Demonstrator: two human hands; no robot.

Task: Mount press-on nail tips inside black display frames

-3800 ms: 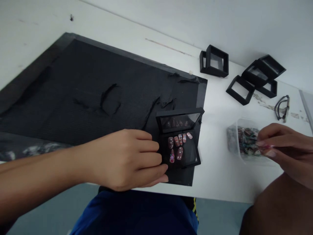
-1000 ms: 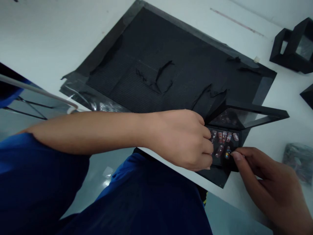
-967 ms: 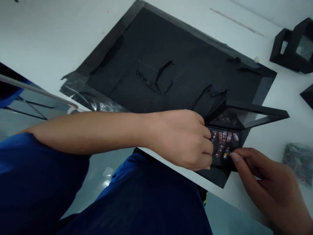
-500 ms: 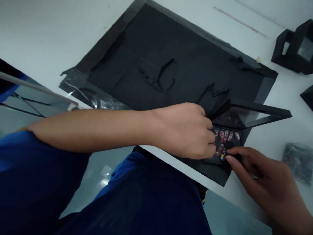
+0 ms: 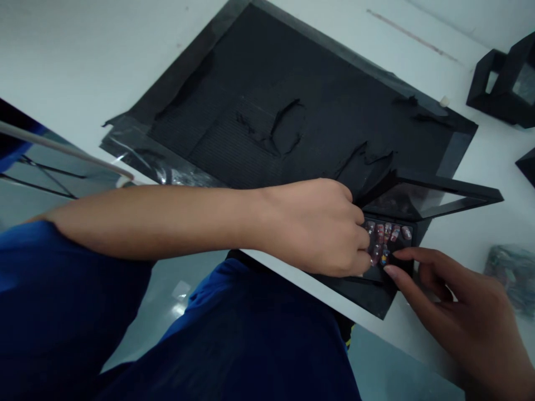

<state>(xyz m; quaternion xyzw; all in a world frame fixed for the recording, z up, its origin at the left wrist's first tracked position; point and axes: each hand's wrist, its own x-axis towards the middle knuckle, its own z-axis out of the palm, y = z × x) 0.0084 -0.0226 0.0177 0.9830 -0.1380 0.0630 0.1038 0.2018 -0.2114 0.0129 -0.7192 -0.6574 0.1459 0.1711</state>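
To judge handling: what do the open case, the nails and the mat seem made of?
Case: probably plastic, matte black, judging by its straight, crisp edges. Nails: likely glossy plastic, from their bright highlights. Mat: perhaps paper or thin foam, dull, with torn, curled patches.

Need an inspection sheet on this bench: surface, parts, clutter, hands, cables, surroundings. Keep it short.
Surface: white table, dark streak toward the back; black mat on it, torn in places.
Job's things: decorated nail tips in a black display box, windowed lid raised.
Clutter: black frames at far right; clear plastic container nearer, contents blurred.
Left hand: fingers curled at the box's left side; grip hidden.
Right hand: thumb and index fingertips parted beside a blue-and-yellow nail tip; contact unclear.
Cables: nothing seen.
Surroundings: grey floor, person's blue clothing below the table edge.
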